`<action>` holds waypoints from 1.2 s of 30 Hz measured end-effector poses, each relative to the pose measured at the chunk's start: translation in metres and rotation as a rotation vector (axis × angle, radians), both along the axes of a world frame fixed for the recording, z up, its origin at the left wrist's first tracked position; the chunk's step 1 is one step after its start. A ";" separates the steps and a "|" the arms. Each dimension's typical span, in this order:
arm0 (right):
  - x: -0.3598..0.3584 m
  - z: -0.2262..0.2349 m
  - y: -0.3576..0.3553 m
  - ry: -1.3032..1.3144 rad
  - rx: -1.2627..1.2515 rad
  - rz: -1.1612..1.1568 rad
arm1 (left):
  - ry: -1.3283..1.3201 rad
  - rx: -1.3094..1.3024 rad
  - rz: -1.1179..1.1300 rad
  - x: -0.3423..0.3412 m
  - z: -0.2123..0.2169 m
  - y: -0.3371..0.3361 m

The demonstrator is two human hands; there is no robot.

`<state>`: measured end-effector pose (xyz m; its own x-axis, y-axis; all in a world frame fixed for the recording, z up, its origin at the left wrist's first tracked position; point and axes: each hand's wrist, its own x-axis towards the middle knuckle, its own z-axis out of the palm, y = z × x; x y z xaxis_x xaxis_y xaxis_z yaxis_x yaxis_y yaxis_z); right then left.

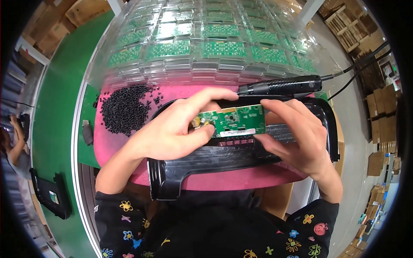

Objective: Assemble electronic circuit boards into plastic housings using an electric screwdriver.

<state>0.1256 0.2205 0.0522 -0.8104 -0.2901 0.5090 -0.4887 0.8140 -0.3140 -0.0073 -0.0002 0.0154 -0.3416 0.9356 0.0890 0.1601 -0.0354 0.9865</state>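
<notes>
Between both hands, a green circuit board (pixel 238 119) with a white label strip is held over a black plastic housing (pixel 202 160). My left hand (pixel 180 124) pinches the board's left end, where yellowish and metallic parts show beside the thumb. Fingers and thumb of my right hand (pixel 297 129) grip its right end. The housing lies on a pink mat (pixel 206 184); a row of small reddish squares shows in it just below the board. Part of the housing is hidden by my hands and the board.
Clear plastic trays (pixel 193 64) of green boards are stacked at the back. Small black pieces (pixel 124 109) form a heap at left. A corded black electric screwdriver (pixel 282 85) lies behind the housing. Another black housing (pixel 51 193) sits on the green surface far left, near another person's arm.
</notes>
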 end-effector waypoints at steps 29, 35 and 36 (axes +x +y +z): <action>0.014 -0.063 0.031 -0.421 -0.155 -0.099 | 0.740 -0.323 0.063 0.004 -0.016 0.008; 0.013 -0.055 0.027 -0.433 -0.115 -0.107 | 0.786 -0.292 0.055 0.006 -0.017 0.001; 0.013 -0.053 0.025 -0.455 -0.129 -0.123 | 0.788 -0.268 0.053 0.006 -0.019 -0.001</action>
<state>0.1385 0.2455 -0.0004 -0.9833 -0.1363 0.1209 -0.1814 0.7973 -0.5758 -0.0016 -0.0012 -0.0041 -0.3170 0.9434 0.0971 0.8020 0.2120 0.5584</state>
